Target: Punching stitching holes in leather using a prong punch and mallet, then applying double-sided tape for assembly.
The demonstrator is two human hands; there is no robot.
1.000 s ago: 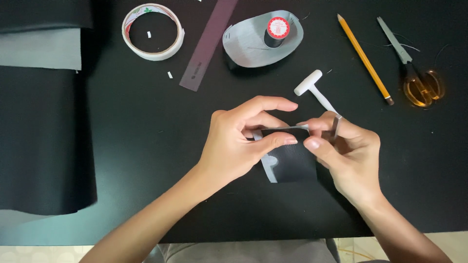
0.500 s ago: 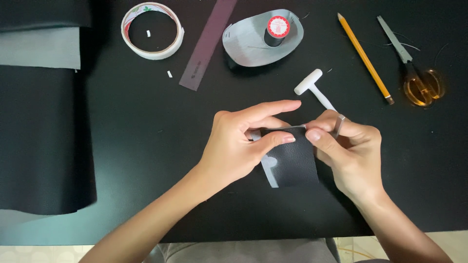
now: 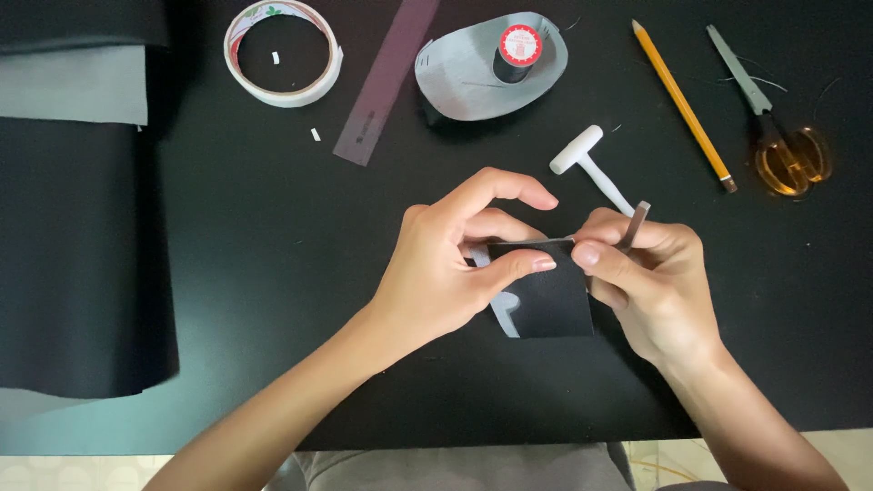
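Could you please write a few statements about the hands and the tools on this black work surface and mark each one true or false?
1. Both hands pinch a small black piece of material. True: the left hand and the right hand grip it at its top edge.
2. The scissors lie at the far left of the table. False: the scissors lie at the far right.
3. A spool of thread stands on a grey oval piece. True.
4. The yellow pencil is held in the right hand. False: it lies free on the table, between the white T-shaped tool and the scissors.
5. The roll of tape lies on the table, untouched. True.
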